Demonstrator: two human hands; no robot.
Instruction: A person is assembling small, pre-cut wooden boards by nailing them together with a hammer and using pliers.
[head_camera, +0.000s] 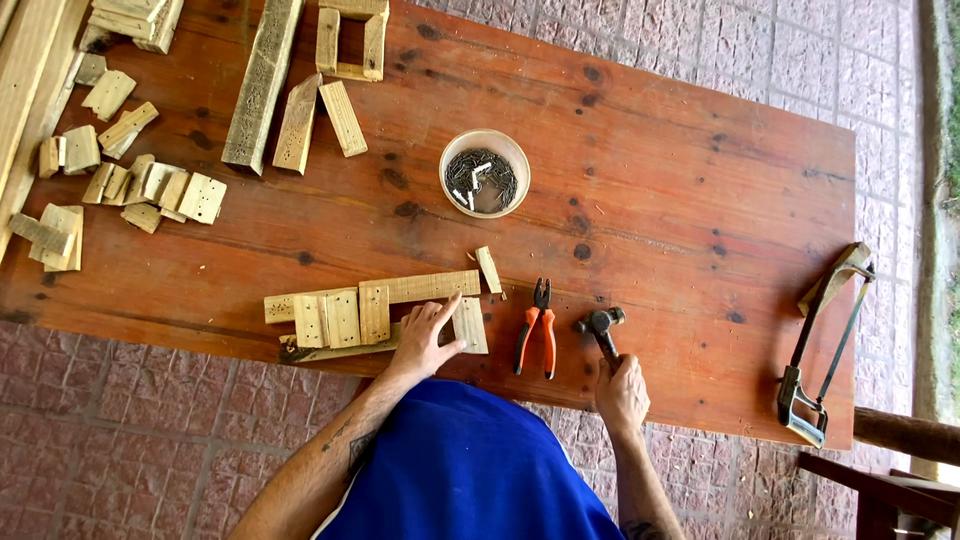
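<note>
Two hands are at work on the near edge of the counter (700, 180): the right hand (622, 392) is closed around the handle of a hammer (601, 326), whose dark metal head lies just beyond the knuckles, resting on the wood; the left hand (425, 340) is spread flat, fingers wide, pressing on a small assembly of wooden slats (370, 303) with a loose wood block (469, 325) touching its thumb side. The hammer looks head-heavy and rigid, best gripped low on the handle, as it is now; the slats seem light, stiff and liable to slide unless pinned. Between the two hands lie orange-handled pliers (537, 328). Beyond the left hand sits a round bowl of nails (484, 172), and further off to that hand's outer side are scattered wood offcuts (130, 180) and a long rough plank (262, 85). Well out past the right hand a hacksaw (822, 335) hangs over the counter's end. The hammer's handle is mostly hidden in the fist, and the near edge of the assembly is hard to make out.
</note>
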